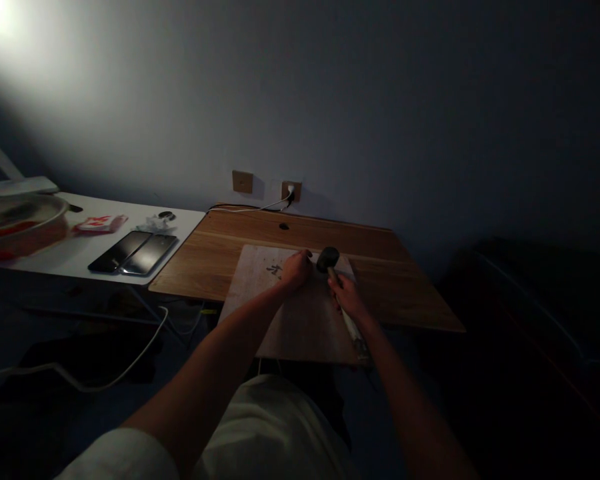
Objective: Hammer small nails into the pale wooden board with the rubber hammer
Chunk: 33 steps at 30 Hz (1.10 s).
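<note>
A pale wooden board lies on the brown wooden desk and overhangs its front edge. My right hand is closed round the handle of a dark-headed mallet; the head rests over the far end of the board. My left hand is curled on the board just left of the mallet head, pinching something too small to make out. Dark marks show on the board beside that hand.
A white table at the left holds two dark phones, a red and white packet and a round tray. Wall sockets with a white cable sit behind the desk. A white cord trails on the floor. Dark furniture stands at the right.
</note>
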### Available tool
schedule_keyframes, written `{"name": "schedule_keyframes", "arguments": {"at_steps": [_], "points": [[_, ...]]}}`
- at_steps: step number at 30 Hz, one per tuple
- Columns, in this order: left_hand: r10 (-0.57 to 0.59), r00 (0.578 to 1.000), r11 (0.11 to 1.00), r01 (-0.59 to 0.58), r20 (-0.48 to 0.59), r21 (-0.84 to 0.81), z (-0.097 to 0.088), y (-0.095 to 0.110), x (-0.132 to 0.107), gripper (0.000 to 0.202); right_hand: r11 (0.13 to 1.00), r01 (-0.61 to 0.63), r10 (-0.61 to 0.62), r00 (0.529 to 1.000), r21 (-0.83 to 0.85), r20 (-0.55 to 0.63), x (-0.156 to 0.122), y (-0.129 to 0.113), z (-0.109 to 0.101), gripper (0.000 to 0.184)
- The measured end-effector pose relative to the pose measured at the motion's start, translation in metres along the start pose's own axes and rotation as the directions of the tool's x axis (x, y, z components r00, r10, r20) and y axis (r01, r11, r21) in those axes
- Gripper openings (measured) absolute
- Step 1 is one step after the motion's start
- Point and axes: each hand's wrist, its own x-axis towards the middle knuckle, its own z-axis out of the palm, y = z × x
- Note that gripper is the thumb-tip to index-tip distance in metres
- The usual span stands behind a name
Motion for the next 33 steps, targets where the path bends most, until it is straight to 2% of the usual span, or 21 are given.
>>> {"name": "schedule_keyframes", "arguments": {"at_steps": [6,13,24,31,33], "points": [[-0.003,1.0,1.0,0.003,0.008,-0.011,0.0,-0.001,0.0,0.03,1.0,0.011,-0.011,1.0,0.007,-0.013,0.012,-0.016,0.004,0.035],[-0.008,1.0,1.0,0.009,0.006,-0.02,-0.004,0.0,-0.002,0.026,0.999,0.017,-0.016,1.0,-0.04,0.012,0.015,-0.036,0.006,0.023],[-0.04,0.999,0.997,0.041,0.012,-0.06,-0.003,-0.002,-0.002,0.028,0.995,-0.008,0.01,1.0,-0.1,0.018,0.017,-0.042,0.007,0.016],[-0.001,1.0,0.997,0.0,-0.014,-0.079,0.002,-0.006,-0.002,0.023,0.995,-0.01,0.012,1.0,-0.097,0.017,0.015,-0.044,0.009,0.013],[0.025,0.999,0.994,-0.028,-0.032,-0.102,0.004,-0.007,-0.001,0.028,0.996,-0.005,0.006,1.0,-0.085,0.011,0.013,-0.044,0.009,0.015]]}}
